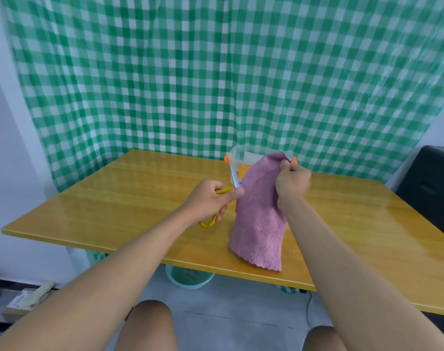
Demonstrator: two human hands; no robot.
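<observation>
Cutting a cloth with scissors, at the start of the cut. The right hand (293, 182) holds the purple cloth (260, 219) up by its top corner, its fingers (286, 165) pinched on the fabric just in front of the clear container (241, 154) with orange clips. From there the cloth hangs down towards the viewer, and its lower hem appears to rest on the table (114, 198), well in front of the container. The left hand (210, 201) grips the yellow-handled scissors (234, 177), fingers curled round the handle loops. The blades point up across the container's left front corner, beside the cloth's left edge. Whether they are parted or already bite the fabric cannot be told. The cloth looks whole, with no slit or loose piece visible, so the grasping and lining-up seem done and the cutting itself is left. Behind the container hangs a green checked curtain (215, 72).
</observation>
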